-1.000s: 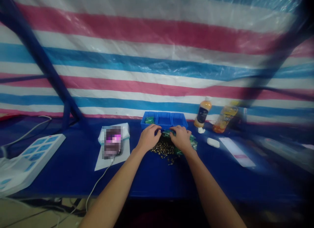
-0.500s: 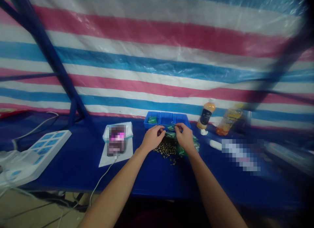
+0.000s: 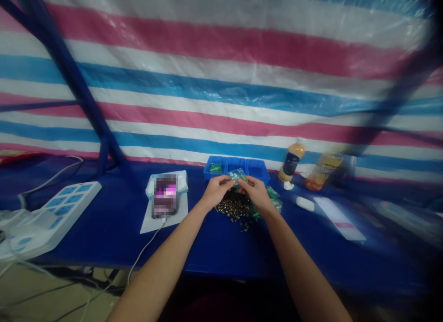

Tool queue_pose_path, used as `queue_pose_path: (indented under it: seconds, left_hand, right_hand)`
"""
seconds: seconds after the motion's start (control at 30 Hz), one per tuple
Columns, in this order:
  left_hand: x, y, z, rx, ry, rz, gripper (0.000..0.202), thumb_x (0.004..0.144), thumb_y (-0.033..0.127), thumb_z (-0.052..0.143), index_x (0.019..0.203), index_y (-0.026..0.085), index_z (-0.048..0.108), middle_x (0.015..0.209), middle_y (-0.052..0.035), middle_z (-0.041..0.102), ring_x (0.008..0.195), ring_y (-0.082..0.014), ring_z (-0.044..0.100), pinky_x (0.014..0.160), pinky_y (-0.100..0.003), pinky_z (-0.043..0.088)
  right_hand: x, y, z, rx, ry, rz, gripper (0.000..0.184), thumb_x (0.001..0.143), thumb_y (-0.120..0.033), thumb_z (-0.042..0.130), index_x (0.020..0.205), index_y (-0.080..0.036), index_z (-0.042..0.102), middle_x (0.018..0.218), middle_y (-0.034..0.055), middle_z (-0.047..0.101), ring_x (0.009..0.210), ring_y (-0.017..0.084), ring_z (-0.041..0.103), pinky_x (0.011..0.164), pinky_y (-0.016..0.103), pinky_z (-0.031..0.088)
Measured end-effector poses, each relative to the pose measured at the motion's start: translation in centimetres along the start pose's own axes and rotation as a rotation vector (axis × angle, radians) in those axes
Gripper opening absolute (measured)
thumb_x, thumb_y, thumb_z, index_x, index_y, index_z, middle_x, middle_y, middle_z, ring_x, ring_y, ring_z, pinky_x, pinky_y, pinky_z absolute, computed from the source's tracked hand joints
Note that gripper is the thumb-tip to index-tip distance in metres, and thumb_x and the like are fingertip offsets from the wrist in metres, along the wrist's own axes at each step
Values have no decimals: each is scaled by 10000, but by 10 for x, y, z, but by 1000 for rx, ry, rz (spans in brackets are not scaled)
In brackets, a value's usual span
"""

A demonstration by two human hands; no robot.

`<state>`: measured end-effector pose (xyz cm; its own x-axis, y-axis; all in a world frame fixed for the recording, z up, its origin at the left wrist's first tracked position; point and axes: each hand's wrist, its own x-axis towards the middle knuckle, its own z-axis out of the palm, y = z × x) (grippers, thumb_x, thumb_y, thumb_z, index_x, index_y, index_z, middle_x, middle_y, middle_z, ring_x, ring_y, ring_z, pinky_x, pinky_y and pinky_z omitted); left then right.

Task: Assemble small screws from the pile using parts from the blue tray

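Note:
Between my left hand [image 3: 218, 189] and my right hand [image 3: 255, 192] is a small clear plastic bag [image 3: 237, 174] with a greenish tint. The fingers of both hands are pinched on its lower edge, one hand at each side. Whether anything lies inside the bag is too small to tell. Below the hands a heap of small brass-coloured metal pieces [image 3: 235, 208] lies on the blue table. Green-tinted plastic bags [image 3: 275, 199] are piled beside and partly under my right hand. Just behind the hands stands a blue tray with three compartments [image 3: 258, 169]; its left one holds green bags [image 3: 215, 168].
At the left are a white power strip [image 3: 74, 202] with cables and a phone [image 3: 165, 196] on a white packet and paper. To the right stand two drink bottles [image 3: 291, 161], a crumpled tissue [image 3: 288, 186], a white case [image 3: 305, 203] and a white phone-like slab [image 3: 341, 219].
My hands have come closer together, and the small plastic bag is now stretched between both, where before it was mainly at my right fingers.

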<state>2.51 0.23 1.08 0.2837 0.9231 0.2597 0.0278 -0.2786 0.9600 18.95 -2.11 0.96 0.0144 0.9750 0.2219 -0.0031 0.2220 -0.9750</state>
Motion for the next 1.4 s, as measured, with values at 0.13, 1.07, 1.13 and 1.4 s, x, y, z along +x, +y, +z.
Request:
queue_pose_path:
  seconds: [0.13,1.07,1.13,1.4]
  left_hand:
    - [-1,0,1,39,-6,15,234,808,397,654,777,166,657,628,22,577,553,-110,481,573,-236,365]
    - [-1,-3,4,-72,-84,-5,313,831,380,648,1048,155,645,925,-52,678,822,-163,594,661,-243,428]
    - [-2,-4,4,-65,-71,-3,313,835,388,640,1047,158,647,900,-44,672,784,-155,583,657,-246,427]
    - [-1,-7,9,-58,-13,55,280,844,389,631,982,146,653,804,-26,651,720,-149,567,656,-254,422]
  right_hand:
    - [0,1,-1,-28,-1,-6,402,716,-516,711,860,-141,700,641,6,631,609,142,561,617,266,434]
    - [-6,-9,2,-37,-22,-172,284,741,-385,727,918,-167,684,882,64,728,821,205,674,789,319,512]
    - [-6,-10,4,-38,-19,-172,291,746,-396,718,923,-168,683,878,63,727,832,207,674,795,319,511]
    - [-5,-7,5,26,-2,-153,251,738,-380,713,876,-177,662,823,44,710,757,186,659,736,304,500]
